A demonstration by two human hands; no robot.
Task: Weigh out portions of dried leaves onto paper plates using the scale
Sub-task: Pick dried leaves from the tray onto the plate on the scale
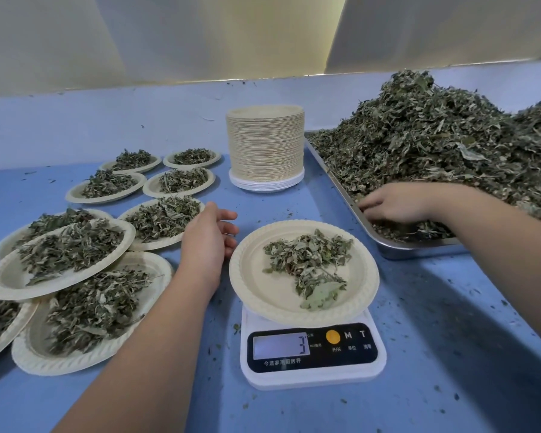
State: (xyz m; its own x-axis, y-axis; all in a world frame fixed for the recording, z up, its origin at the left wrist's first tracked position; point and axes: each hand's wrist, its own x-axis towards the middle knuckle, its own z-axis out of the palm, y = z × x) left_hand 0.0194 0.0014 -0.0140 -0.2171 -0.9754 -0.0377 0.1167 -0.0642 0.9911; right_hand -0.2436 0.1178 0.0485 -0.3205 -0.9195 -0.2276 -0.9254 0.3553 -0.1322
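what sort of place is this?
Probably a small herb-portioning workstation: a metal tray heaped with dried leaves, a tall stack of paper plates, and a digital scale beside many filled plates.

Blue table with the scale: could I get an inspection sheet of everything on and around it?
Surface: blue table.
Job's things: scale reads 3 under a plate with few leaves; steel tray heaped with dried leaves; stack of empty plates; filled plates at left.
Clutter: leaf crumbs scattered.
Hands: left hand open beside the scale's plate; right hand fingers in the tray's leaves, grip unclear.
Cables: nothing seen.
Surroundings: pale wall behind.
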